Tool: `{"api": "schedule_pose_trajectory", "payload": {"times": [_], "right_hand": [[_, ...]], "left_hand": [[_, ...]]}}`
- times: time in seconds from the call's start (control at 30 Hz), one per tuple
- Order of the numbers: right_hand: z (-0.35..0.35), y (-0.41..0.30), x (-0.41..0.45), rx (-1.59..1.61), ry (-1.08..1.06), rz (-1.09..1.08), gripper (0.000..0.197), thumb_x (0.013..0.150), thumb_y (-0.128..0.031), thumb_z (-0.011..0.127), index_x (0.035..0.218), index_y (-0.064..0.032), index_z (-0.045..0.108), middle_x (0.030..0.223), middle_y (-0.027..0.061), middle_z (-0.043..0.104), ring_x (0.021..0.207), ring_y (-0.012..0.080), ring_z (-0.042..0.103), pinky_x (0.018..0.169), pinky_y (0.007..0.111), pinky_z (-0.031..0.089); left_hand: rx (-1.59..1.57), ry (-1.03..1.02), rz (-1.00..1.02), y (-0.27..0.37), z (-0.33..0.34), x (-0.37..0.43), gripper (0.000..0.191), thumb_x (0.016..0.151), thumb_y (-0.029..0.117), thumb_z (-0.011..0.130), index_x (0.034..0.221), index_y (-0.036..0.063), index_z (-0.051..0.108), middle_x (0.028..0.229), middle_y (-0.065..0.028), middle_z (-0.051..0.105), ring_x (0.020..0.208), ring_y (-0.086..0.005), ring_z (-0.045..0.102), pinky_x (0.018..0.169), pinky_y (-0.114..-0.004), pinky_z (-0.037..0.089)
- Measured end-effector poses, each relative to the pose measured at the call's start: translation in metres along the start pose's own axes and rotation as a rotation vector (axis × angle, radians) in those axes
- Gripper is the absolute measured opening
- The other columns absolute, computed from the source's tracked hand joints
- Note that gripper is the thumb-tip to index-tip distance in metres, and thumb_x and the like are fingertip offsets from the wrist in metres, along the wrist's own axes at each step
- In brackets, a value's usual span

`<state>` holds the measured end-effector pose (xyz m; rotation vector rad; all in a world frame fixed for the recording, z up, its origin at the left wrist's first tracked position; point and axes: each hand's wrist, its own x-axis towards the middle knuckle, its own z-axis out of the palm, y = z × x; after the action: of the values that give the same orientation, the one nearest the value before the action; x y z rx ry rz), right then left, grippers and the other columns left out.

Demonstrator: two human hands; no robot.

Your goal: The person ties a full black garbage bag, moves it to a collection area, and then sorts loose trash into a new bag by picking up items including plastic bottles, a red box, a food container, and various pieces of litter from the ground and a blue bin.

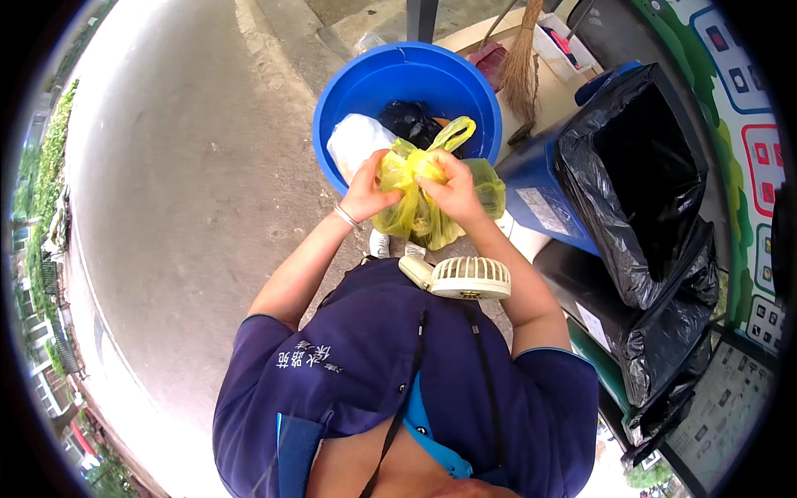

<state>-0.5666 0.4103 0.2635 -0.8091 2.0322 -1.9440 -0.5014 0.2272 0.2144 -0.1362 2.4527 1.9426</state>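
A translucent yellow plastic bag [436, 218] hangs between my two hands, with some contents showing through its lower part. My left hand [368, 192] has its thumb and fingers on the bag's gathered neck. On the other side, my right hand [453, 185] pinches the bunched plastic, and one handle loop sticks up above it. Just beyond is a round blue plastic tub [405, 59]. Inside it lie a white plastic bag [358, 143] and a black plastic bag [408, 121], both partly hidden by the yellow bag and my hands.
To the right stand a blue wheeled bin [535, 180] with a black liner [573, 155] and a black bin [566, 280]. Behind the tub are a straw broom [520, 68], a dustpan [489, 62] and a post [421, 22]. A handheld fan [470, 278] hangs at my chest.
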Motion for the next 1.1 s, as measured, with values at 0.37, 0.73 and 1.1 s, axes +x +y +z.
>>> {"api": "schedule_pose_trajectory", "payload": {"times": [0.37, 0.73, 1.1], "right_hand": [[-0.074, -0.04, 0.019, 0.131, 0.577, -0.011, 0.016, 0.079, 0.005, 0.059, 0.089, -0.0066, 0.055, 0.081, -0.0029, 0.056, 0.069, 0.0033, 0.051, 0.058, 0.018, 0.042], [-0.062, 0.032, 0.066, 0.211, 0.792, 0.073, 0.013, 0.082, 0.002, 0.058, 0.085, -0.0047, 0.048, 0.073, -0.0001, 0.055, 0.062, 0.0072, 0.051, 0.055, 0.02, 0.041], [0.013, 0.259, -0.035, -0.166, 0.987, 1.141, 0.009, 0.074, -0.009, 0.064, 0.082, -0.0065, 0.061, 0.068, 0.0088, 0.061, 0.057, 0.0174, 0.06, 0.053, 0.03, 0.05]], "left_hand": [[-0.188, 0.664, -0.137, -0.036, -0.071, 0.062, 0.016, 0.076, -0.004, 0.057, 0.091, -0.0006, 0.064, 0.08, -0.0056, 0.066, 0.071, -0.0141, 0.062, 0.063, -0.027, 0.049], [-0.478, 0.51, -0.14, -0.017, -0.197, 0.13, 0.014, 0.084, 0.012, 0.058, 0.095, 0.0032, 0.062, 0.085, -0.0047, 0.065, 0.066, -0.0108, 0.055, 0.054, -0.024, 0.043], [-0.433, -0.014, 0.027, 0.044, -0.298, 0.15, 0.027, 0.089, 0.018, 0.053, 0.113, 0.0053, 0.057, 0.101, -0.0109, 0.065, 0.049, -0.0023, 0.034, 0.044, -0.016, 0.028]]}}
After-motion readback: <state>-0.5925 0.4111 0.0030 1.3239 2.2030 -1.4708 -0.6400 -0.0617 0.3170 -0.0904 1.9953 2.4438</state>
